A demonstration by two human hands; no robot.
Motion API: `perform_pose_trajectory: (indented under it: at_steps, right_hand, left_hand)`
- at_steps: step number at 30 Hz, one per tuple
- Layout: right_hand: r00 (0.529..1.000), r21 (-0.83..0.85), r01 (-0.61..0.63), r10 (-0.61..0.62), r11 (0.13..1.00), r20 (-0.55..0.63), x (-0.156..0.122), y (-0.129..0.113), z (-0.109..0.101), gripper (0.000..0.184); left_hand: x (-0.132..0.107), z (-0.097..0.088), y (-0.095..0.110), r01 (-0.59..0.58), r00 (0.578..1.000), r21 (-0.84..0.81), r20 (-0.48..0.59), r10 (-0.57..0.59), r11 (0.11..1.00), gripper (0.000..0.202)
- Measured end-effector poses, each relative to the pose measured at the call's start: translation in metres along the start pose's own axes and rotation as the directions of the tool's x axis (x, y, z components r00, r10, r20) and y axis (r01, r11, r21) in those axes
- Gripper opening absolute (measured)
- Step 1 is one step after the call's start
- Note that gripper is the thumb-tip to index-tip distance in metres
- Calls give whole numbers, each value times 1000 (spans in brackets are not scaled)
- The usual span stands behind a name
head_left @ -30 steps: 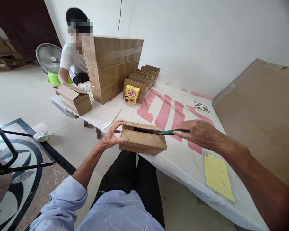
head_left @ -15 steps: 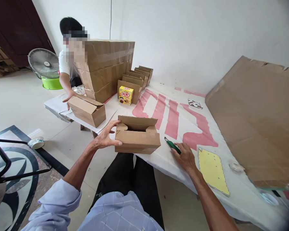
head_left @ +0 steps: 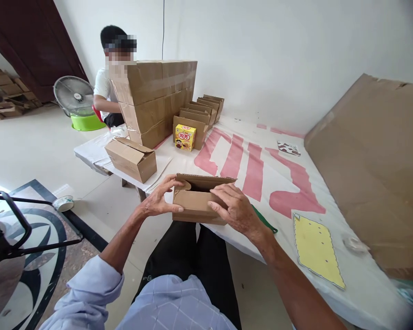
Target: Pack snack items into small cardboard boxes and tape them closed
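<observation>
A small brown cardboard box (head_left: 194,200) sits at the near edge of the white-covered table (head_left: 261,238), its top flaps partly lifted. My left hand (head_left: 158,200) grips its left end, thumb on the front face. My right hand (head_left: 234,209) clasps its right end, fingers curled over the front flap. A green-handled cutter (head_left: 265,220) lies on the table just behind my right hand, mostly hidden by it.
Another small box (head_left: 132,158) lies to the left. A tall stack of taped cartons (head_left: 158,98), a row of open boxes (head_left: 201,112) and a yellow pack (head_left: 185,137) stand behind. A person (head_left: 106,87) sits beyond. A yellow sheet (head_left: 316,250) and flat cardboard (head_left: 371,165) lie right.
My right hand drew the green cutter out of the box, laid it on the table, and now grips the box's right end. The person's box has been set down on the table.
</observation>
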State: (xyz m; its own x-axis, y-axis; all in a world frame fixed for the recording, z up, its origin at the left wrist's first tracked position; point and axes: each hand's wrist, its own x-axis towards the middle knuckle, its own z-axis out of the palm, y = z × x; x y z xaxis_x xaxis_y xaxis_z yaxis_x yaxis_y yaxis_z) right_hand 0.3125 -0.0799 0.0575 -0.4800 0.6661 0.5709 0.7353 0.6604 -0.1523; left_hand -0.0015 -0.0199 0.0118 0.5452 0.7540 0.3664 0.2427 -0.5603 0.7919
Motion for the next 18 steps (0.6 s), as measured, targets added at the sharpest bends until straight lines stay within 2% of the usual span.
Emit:
perform_pose_trajectory:
  at_steps: [2, 6, 13, 18]
  right_hand:
    - [1000, -12, 3, -3, 1000, 3, -2, -2, 5, 22]
    - [998, -50, -1, -2, 999, -64, -11, -3, 14, 23]
    - [973, -199, 53, -96, 979, -211, -22, -13, 22, 34]
    - [959, -213, 54, -110, 976, -262, -27, -25, 23, 42]
  left_hand:
    - [-1, 0, 2, -76, 997, 40, -20, 77, 996, 68]
    - [-3, 2, 4, -197, 977, 135, -53, 206, 971, 59]
    - [-11, 3, 0, -275, 953, 320, -34, 302, 906, 57]
    - [-20, 5, 1, -319, 936, 382, -18, 352, 867, 60]
